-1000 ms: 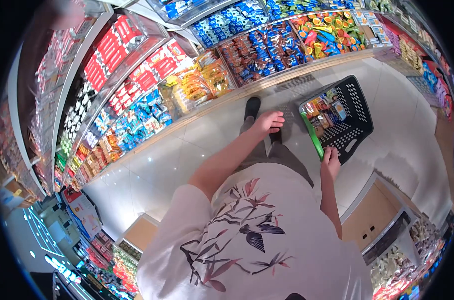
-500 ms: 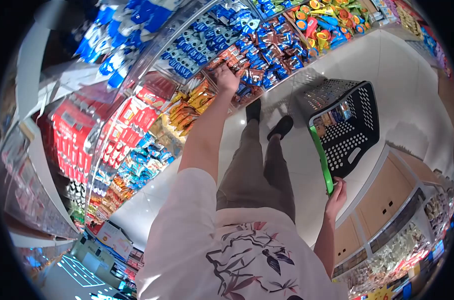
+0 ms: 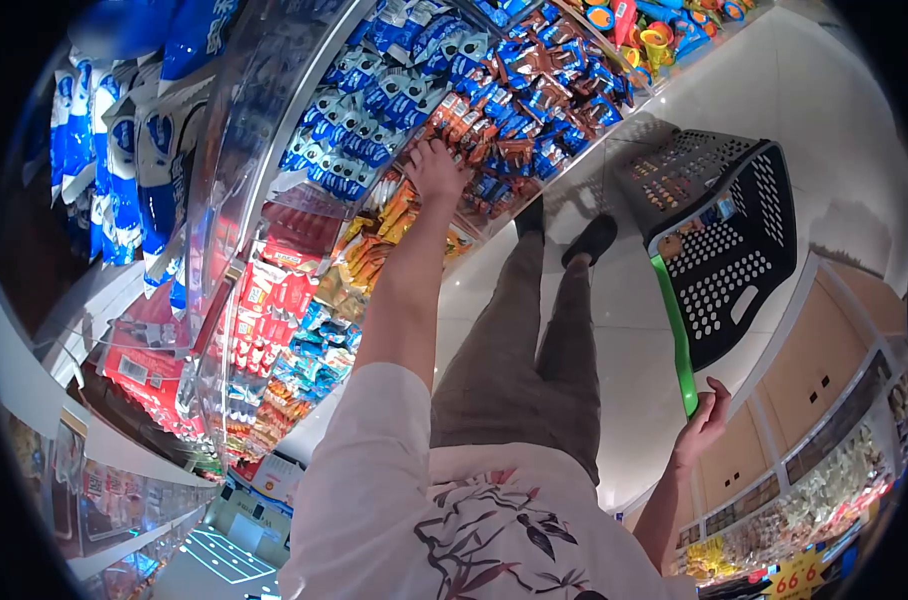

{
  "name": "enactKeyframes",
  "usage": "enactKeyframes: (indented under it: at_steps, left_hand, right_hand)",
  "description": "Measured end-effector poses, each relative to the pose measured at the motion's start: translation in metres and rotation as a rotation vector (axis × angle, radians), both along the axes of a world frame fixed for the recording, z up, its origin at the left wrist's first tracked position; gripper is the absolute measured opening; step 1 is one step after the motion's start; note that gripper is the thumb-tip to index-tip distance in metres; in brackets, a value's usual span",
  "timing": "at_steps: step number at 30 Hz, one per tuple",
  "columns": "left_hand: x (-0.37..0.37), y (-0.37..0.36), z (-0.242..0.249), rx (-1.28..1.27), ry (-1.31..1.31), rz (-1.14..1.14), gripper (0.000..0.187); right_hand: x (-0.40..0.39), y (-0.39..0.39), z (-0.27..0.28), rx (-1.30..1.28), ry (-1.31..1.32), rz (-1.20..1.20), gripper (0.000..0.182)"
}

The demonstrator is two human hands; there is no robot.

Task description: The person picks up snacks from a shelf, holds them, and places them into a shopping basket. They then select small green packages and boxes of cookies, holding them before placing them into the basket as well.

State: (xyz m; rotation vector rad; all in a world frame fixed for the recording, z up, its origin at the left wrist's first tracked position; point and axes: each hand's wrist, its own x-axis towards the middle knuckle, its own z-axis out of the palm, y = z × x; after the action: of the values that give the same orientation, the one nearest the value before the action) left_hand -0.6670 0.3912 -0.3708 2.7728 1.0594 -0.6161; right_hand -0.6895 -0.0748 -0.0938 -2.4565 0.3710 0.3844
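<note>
My left hand (image 3: 436, 170) reaches down onto small orange-brown wrapped snack packets (image 3: 456, 122) in a display bin. Its fingers lie bent and a little apart over them, and no packet shows lifted in the hand. Yellow-orange packets (image 3: 389, 220) lie close to my left wrist, and blue-and-brown packets (image 3: 534, 85) fill the section on the other side. My right hand (image 3: 704, 428) is at the end of the green handle (image 3: 676, 340) of a black shopping basket (image 3: 729, 270), fingers curled around it. The basket stands tilted on the floor, with a few packaged goods inside.
Blue packs (image 3: 344, 140) and red packs (image 3: 269, 310) fill neighbouring sections. Blue-and-white bags (image 3: 124, 170) hang at the upper left. Colourful toy-like items (image 3: 657, 42) sit at the top. My feet stand on the tiled floor (image 3: 614, 330) by the bin. Wooden cabinets (image 3: 804, 370) line the right.
My left hand has shifted slightly left over the packets, and its fingers look more spread. My right hand and the basket appear a little farther right as the view moved.
</note>
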Motion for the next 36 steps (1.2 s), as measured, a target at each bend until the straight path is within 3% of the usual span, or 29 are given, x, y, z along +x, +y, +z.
enactKeyframes:
  at_steps: [11, 16, 19, 20, 22, 23, 24, 26, 27, 28, 30, 31, 32, 34, 36]
  left_hand:
    - [0.004, 0.02, -0.003, -0.074, 0.058, 0.029, 0.081]
    - [-0.006, 0.015, 0.038, -0.062, 0.008, 0.141, 0.089]
    - [-0.016, 0.002, 0.076, -0.187, -0.034, 0.251, 0.084]
    - [-0.015, -0.001, 0.087, -0.226, -0.051, 0.289, 0.082]
    - [-0.039, -0.006, 0.07, -0.342, -0.411, 0.337, 0.071]
    - [-0.055, -0.014, 0.067, -0.405, -0.579, 0.362, 0.065]
    - [-0.061, -0.026, 0.089, -0.722, -0.611, 0.513, 0.059]
    - [-0.046, -0.051, 0.169, -1.366, -0.659, 0.79, 0.046]
    - [-0.046, -0.063, 0.202, -1.483, -0.702, 0.785, 0.038]
    - [-0.049, -0.072, 0.211, -1.557, -0.717, 0.744, 0.038]
    - [-0.056, -0.086, 0.227, -1.697, -0.756, 0.664, 0.039]
    - [-0.056, -0.092, 0.238, -1.685, -0.702, 0.638, 0.038]
    - [-0.058, -0.096, 0.237, -1.707, -0.798, 0.443, 0.036]
    - [-0.063, -0.099, 0.235, -1.556, -0.792, 0.281, 0.04]
    - [-0.071, -0.099, 0.256, -1.683, -0.72, 0.611, 0.049]
  right_hand:
    - [0.002, 0.002, 0.001, -0.09, 0.015, 0.023, 0.035]
    - [0.0, 0.0, 0.003, -0.068, 0.016, 0.007, 0.032]
    - [0.003, 0.007, 0.011, 0.022, -0.02, -0.03, 0.03]
    - [0.007, 0.01, 0.016, -0.065, -0.167, 0.077, 0.031]
    - [0.015, 0.025, 0.025, -0.236, -0.46, 0.302, 0.032]
    - [0.018, 0.041, 0.03, -0.098, -0.432, 0.303, 0.035]
    - [0.02, 0.06, 0.035, 0.036, -0.397, 0.303, 0.037]
    - [0.027, 0.106, 0.041, 0.192, -0.201, 0.436, 0.044]
    - [0.031, 0.13, 0.04, 0.298, -0.165, 0.533, 0.048]
    - [0.032, 0.151, 0.036, 0.326, -0.097, 0.574, 0.055]
    - [0.024, 0.188, 0.005, 0.627, 0.049, 0.423, 0.059]
    - [0.025, 0.204, 0.01, 0.745, 0.159, 0.424, 0.062]
    - [0.028, 0.216, 0.014, 0.861, 0.272, 0.428, 0.065]
    - [0.028, 0.225, -0.002, 0.879, 0.285, 0.528, 0.067]
    - [0.031, 0.229, -0.003, 0.908, 0.295, 0.612, 0.071]
